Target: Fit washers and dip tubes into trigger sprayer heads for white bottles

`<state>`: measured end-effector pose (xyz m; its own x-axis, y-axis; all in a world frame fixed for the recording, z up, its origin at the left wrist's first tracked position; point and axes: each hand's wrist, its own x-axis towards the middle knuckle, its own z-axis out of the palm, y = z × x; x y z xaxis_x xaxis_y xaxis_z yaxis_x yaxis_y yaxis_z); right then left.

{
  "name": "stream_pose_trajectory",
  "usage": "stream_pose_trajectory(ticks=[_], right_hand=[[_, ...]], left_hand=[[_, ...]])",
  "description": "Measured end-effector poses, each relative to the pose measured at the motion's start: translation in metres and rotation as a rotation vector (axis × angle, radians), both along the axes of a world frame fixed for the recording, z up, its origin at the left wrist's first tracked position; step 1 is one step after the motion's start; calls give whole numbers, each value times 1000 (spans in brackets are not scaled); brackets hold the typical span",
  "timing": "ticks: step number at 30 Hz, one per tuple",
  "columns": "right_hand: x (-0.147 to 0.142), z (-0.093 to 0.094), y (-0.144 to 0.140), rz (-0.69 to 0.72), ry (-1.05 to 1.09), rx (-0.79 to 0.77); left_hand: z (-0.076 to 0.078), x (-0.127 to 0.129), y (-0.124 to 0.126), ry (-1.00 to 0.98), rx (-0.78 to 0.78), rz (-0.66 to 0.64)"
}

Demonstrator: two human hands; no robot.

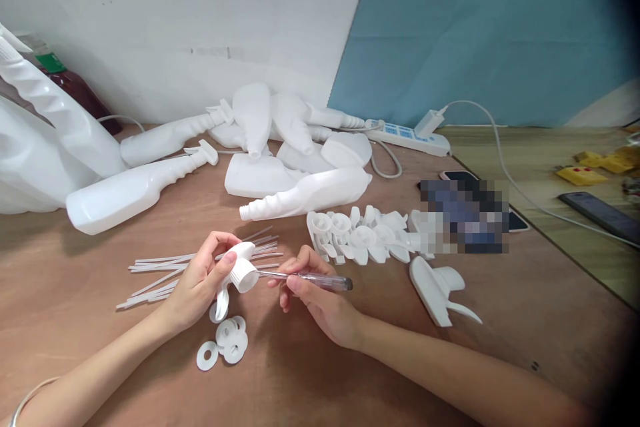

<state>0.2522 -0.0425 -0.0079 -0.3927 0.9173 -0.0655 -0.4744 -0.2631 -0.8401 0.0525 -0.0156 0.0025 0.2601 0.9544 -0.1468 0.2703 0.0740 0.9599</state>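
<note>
My left hand (203, 279) is closed around a white trigger spray head (243, 272), its round collar turned to the right. In my right hand (323, 297) is a screwdriver (320, 280) with a clear handle and dark end. Its metal tip reaches the mouth of the collar; how deep it goes inside is hidden. Below the spray head lie several flat white washers (231, 340), partly overlapping. Thin white dip tubes (157, 280) are spread on the table behind my left hand.
Several spray heads (363, 237) stand in rows, with a single one (440, 287) nearer on the right. White bottles (310, 193) are piled at the back and left. A power strip (407, 137), cables and phones (510, 220) lie to the right on the brown table (400, 373).
</note>
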Motion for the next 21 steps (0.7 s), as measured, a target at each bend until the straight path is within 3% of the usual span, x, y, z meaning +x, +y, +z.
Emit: stream_pose_trajectory(ticks=[9, 17, 21], right_hand=[[0, 1, -3, 4, -90, 76], [-1, 2, -12, -47, -482, 527], [-2, 3, -12, -27, -512, 610]], left_hand=[[-1, -2, 1, 52, 4, -54], [2, 0, 0, 56, -1, 0], [0, -1, 0, 17, -31, 24]])
